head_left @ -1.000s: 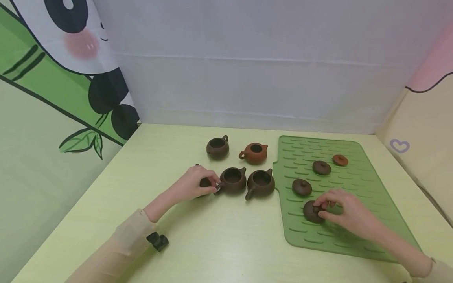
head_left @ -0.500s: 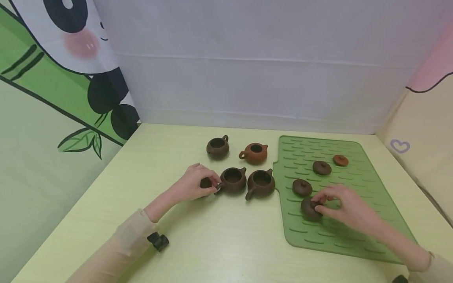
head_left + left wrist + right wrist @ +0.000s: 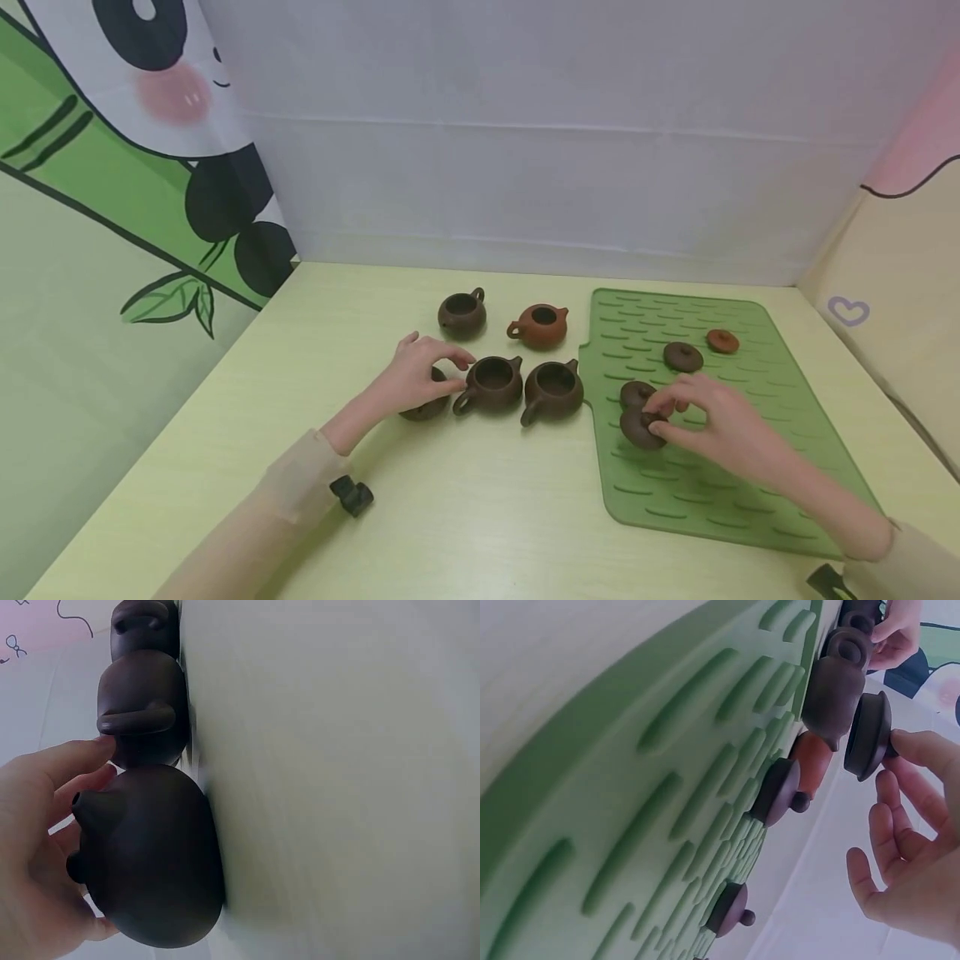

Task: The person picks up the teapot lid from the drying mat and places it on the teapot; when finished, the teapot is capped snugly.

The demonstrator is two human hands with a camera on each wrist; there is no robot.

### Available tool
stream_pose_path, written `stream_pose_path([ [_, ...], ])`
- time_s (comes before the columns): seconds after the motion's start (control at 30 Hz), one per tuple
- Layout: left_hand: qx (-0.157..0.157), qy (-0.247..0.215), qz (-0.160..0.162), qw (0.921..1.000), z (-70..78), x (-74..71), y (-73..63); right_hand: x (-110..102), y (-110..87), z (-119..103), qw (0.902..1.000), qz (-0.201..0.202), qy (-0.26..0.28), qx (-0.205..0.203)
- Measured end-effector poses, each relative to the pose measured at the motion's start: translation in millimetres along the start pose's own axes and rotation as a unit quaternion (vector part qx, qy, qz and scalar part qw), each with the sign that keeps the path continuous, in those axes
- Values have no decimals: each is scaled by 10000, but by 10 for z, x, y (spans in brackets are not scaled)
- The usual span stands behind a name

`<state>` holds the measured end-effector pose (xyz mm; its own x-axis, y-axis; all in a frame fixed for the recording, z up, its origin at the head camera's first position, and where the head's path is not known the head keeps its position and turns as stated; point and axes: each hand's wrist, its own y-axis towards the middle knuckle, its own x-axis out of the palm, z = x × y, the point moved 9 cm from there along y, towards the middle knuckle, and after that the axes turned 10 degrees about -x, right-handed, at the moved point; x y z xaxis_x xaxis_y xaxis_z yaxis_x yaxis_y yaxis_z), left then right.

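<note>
Right hand point(image 3: 712, 421) pinched dark teapot lid point(image 3: 868, 736) by knob point(image 3: 651, 418) above green mat point(image 3: 637, 500), near left edge. Left hand point(image 3: 416, 375), fingers parted, beside lidded teapot point(image 3: 154, 855); contact unclear. Narrow grip could have let lid slip.
</note>
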<state>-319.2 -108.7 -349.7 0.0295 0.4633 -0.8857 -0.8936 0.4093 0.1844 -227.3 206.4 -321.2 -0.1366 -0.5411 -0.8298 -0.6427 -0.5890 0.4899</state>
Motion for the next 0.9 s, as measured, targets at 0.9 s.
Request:
stream_pose_path([
  [0.9,-153,-614,-553,9965,-82,92,81,234,750,-66,9940,-280,951,454],
])
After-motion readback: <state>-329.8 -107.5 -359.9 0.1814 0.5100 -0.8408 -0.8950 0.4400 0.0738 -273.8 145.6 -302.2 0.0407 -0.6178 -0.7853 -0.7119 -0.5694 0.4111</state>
